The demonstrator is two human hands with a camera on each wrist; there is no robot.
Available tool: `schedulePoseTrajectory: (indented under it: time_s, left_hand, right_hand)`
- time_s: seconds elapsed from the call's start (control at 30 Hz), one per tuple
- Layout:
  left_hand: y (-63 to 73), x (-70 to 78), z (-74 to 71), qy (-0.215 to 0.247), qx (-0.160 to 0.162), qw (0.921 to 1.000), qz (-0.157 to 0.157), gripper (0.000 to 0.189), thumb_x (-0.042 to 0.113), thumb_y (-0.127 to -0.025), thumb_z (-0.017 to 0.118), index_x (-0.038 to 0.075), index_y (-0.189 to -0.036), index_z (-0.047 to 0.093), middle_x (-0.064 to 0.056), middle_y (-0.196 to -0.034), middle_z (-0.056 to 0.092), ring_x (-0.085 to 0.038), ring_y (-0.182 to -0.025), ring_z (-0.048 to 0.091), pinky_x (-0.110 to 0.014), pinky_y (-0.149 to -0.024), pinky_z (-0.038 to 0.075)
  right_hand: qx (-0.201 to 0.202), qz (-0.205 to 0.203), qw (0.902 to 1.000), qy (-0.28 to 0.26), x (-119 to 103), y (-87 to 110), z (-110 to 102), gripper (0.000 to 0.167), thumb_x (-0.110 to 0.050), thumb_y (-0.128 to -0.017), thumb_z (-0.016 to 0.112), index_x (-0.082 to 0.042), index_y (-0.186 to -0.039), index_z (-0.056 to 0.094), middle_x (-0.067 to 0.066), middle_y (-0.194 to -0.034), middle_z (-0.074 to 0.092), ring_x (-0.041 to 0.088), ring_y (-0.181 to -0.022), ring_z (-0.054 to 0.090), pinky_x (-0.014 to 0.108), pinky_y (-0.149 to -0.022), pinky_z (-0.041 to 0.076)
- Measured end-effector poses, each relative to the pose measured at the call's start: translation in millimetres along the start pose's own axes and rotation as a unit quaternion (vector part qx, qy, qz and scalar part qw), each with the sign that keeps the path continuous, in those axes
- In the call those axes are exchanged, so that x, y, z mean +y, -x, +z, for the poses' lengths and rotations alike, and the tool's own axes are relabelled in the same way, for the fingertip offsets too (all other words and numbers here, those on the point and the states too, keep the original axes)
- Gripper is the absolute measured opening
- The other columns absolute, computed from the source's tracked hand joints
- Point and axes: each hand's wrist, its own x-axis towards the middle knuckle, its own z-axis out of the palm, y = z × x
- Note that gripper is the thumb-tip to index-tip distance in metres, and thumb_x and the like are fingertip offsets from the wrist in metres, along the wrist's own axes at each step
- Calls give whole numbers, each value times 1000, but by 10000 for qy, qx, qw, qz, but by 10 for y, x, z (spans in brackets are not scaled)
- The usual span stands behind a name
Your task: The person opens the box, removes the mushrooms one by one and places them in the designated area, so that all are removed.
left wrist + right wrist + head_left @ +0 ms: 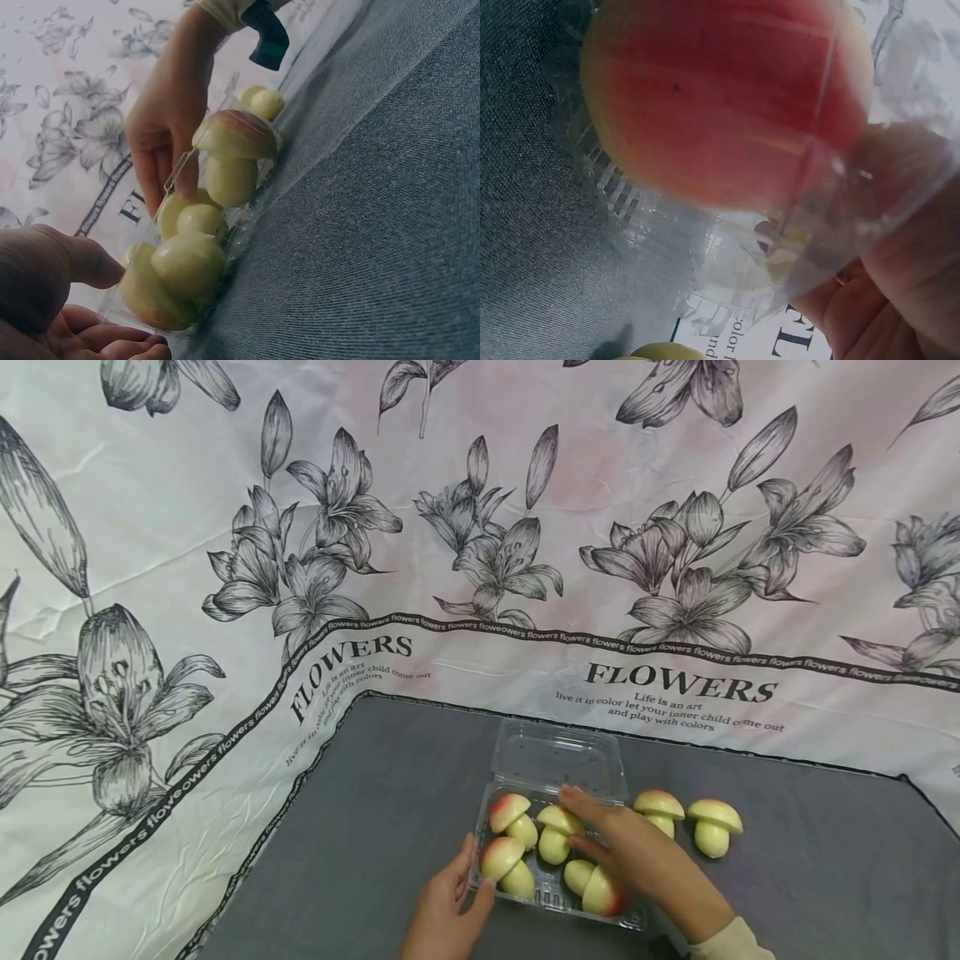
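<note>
Clear plastic clamshell point(550, 887), lower centre of the frame, left grip point(450, 902) holding its left edge, right grip point(632, 850) pinching the middle yellow mushroom point(553, 845), and one hasty shove could knock its red-capped neighbour point(508, 812) askew!

Dark grey tabletop point(360, 827); white flower-print cloth point(408, 585) behind, lettered FLOWERS.

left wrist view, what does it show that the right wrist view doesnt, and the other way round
Only the left wrist view: the dark strap and pale sleeve at the right hand.
Only the right wrist view: dark specks on a red cap, close up.
Both: the right hand, the clear box and the printed cloth.
</note>
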Motion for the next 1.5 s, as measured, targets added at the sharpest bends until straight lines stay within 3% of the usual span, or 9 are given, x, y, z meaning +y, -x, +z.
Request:
schedulePoseTrajectory:
  time_s: [0.37,0.53,0.7,0.93,1.17,1.23,1.4,1.47,1.5]
  left_hand:
    - [14,30,12,-85,91,9999,55,80,30,-106,68,-11,-162,27,-30,-164,34,-49,-151,33,-61,-117,41]
    - [14,17,22,-141,140,9997,132,78,27,-106,68,-12,-160,29,-32,-163,35,-51,-149,36,-62,-115,44]
    - [2,12,28,-113,160,9997,129,77,26,-106,68,-13,-160,29,-33,-162,35,-51,-149,35,-62,-115,43]
    - [21,2,27,-134,145,9997,168,78,26,-106,68,-13,-160,28,-34,-162,34,-53,-149,34,-62,-115,43]
    - [32,-4,24,-284,116,9991,288,78,26,-106,67,-16,-159,27,-37,-161,34,-56,-147,34,-64,-113,44]
    - [34,-8,24,-283,101,9992,274,78,26,-106,67,-16,-159,27,-37,-161,33,-56,-147,34,-65,-113,44]
    - [30,-19,30,-292,127,9991,266,79,27,-106,67,-15,-159,27,-37,-161,34,-55,-148,34,-64,-114,44]
    - [27,-22,33,-302,138,9991,275,79,26,-106,68,-15,-159,27,-36,-161,34,-55,-148,35,-63,-113,45]
    - [26,-24,35,-316,144,9990,294,79,26,-106,68,-15,-159,27,-36,-161,34,-54,-148,35,-63,-113,45]
  right_hand:
    - [12,-126,9999,84,-35,-10,-54,54,-19,-98,78,-6,-148,63,17,-152,59,29,-105,77,44,-90,65]
    - [77,-165,9998,105,-29,18,-38,51,-17,-98,78,-6,-147,64,15,-150,61,26,-103,77,41,-87,66]
    - [298,-289,9988,255,-27,36,-22,51,-14,-97,78,-6,-146,65,13,-147,64,27,-109,75,40,-87,66]
    - [618,-581,9962,193,-12,51,-1,50,-8,-96,79,-5,-144,66,13,-141,68,17,-95,77,35,-82,66]
    - [897,-856,9922,95,-8,79,0,50,-2,-95,77,-4,-143,65,14,-140,69,24,-111,75,37,-87,66]
    - [1025,-916,9905,23,1,94,-4,51,0,-94,78,-4,-144,65,14,-140,69,16,-98,77,33,-81,66]
    - [1403,-1143,9835,47,32,120,-36,56,4,-89,81,-4,-142,66,13,-137,71,11,-94,75,27,-77,65]
    - [1535,-1206,9807,120,43,126,-61,57,5,-88,82,-4,-142,66,12,-136,71,14,-103,75,26,-82,64]
    - [1561,-1219,9801,98,47,129,-77,59,6,-88,81,-4,-143,65,12,-137,71,9,-96,74,23,-81,63]
